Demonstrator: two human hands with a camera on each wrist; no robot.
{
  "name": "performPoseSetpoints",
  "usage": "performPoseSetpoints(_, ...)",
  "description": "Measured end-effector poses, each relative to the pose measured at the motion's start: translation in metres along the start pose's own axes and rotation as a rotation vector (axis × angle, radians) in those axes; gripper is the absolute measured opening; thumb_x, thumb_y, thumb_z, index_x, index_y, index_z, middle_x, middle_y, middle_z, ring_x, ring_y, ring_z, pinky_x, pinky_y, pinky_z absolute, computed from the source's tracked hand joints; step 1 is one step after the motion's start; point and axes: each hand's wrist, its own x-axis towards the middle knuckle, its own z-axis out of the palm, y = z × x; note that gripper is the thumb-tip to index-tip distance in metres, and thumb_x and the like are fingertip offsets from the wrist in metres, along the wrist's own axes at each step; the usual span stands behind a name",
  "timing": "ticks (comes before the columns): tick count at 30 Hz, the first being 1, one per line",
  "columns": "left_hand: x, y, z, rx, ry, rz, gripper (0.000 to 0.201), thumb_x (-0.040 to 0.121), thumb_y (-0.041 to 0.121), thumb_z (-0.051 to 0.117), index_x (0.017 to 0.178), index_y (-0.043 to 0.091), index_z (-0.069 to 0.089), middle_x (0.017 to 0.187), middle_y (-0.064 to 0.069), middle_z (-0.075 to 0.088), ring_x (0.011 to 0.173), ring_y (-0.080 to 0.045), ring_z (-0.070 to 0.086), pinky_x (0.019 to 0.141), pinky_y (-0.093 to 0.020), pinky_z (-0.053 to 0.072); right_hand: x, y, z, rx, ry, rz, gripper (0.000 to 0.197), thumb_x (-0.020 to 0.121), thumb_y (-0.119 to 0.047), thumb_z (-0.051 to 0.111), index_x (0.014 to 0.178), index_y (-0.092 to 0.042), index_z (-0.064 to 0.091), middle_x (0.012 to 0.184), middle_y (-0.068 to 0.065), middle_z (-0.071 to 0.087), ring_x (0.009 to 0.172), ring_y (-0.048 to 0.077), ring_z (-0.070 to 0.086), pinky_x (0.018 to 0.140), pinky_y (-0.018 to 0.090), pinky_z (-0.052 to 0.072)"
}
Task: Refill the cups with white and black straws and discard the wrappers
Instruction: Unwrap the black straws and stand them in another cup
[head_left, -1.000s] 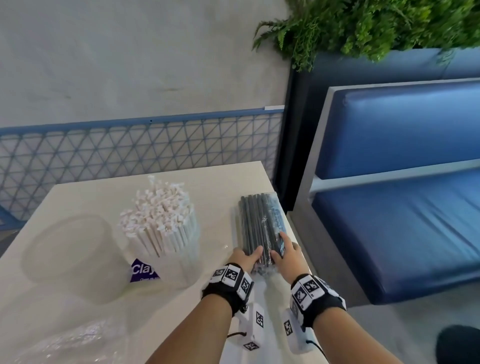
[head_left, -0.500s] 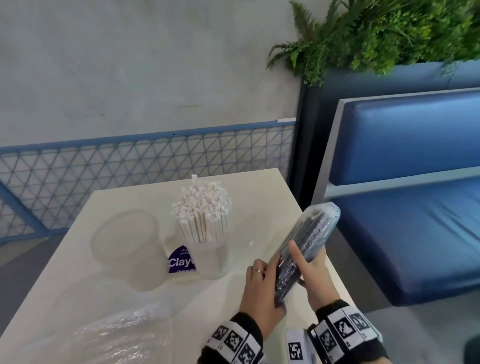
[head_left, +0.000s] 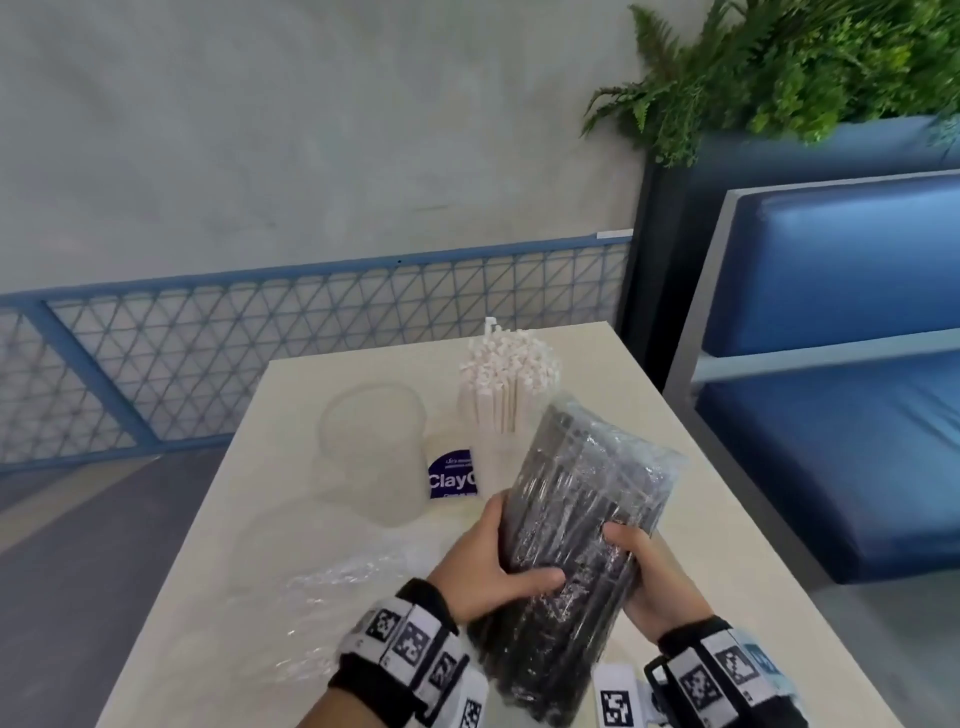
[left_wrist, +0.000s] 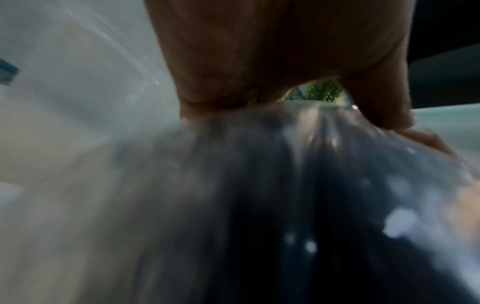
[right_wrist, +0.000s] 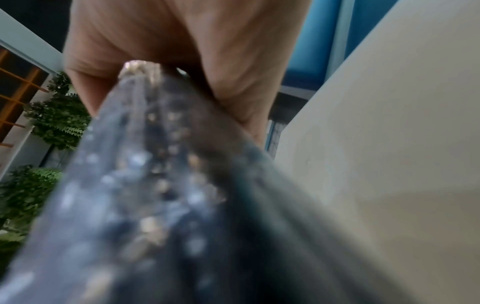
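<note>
Above the bench (head_left: 218, 571), tilted, the wrapped pack of black straws (head_left: 582, 525) is gripped by both hands: left hand (head_left: 483, 566) around its left side, right hand (head_left: 654, 577) around its right. Best to tear the film near one end, keeping straws bundled, then tip them into the empty cup (head_left: 371, 447) beside the white straws (head_left: 506, 384).

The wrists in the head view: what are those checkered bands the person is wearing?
Both forearms are bare, without sleeves. The left hand and right hand each have a black wrist strap carrying white tiles printed with black square codes; white blocks with similar codes hang beneath.
</note>
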Motion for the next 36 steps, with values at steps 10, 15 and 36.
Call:
performPoseSetpoints(10,-0.061,-0.032,-0.069,-0.009,0.347,-0.058,0.064,0.059,0.033,0.084,0.106,0.034,0.041,0.103,0.014,0.064,0.095,0.002,0.061,0.085,-0.022,0.049,0.001,0.041,0.097,-0.588,0.142,-0.465,0.078,0.079,-0.016,0.070,0.136,-0.047,0.026,0.132,-0.013,0.047,0.109,0.004,0.058,0.082,0.023,0.052)
performPoseSetpoints(15,-0.076,-0.044,-0.089,-0.027,0.363,-0.074,0.065,0.060,0.032,0.084,0.109,0.030,0.042,0.103,0.012,0.065,0.094,-0.001,0.062,0.083,-0.021,0.049,0.010,0.046,0.117,-0.965,0.218,-0.824,0.044,0.078,-0.025,0.069,0.119,-0.034,0.055,0.129,-0.004,0.039,0.115,-0.002,0.045,0.092,0.034,0.049)
performPoseSetpoints(36,-0.065,-0.035,-0.099,0.050,0.492,-0.106,0.062,0.065,0.030,0.081,0.110,0.025,0.038,0.099,0.008,0.062,0.090,-0.009,0.061,0.078,-0.018,0.045,0.038,-0.005,0.146,-0.156,0.099,-0.199,0.033,0.090,-0.004,0.054,0.121,-0.009,0.043,0.084,0.009,0.063,0.083,0.022,0.064,0.076,0.028,0.057)
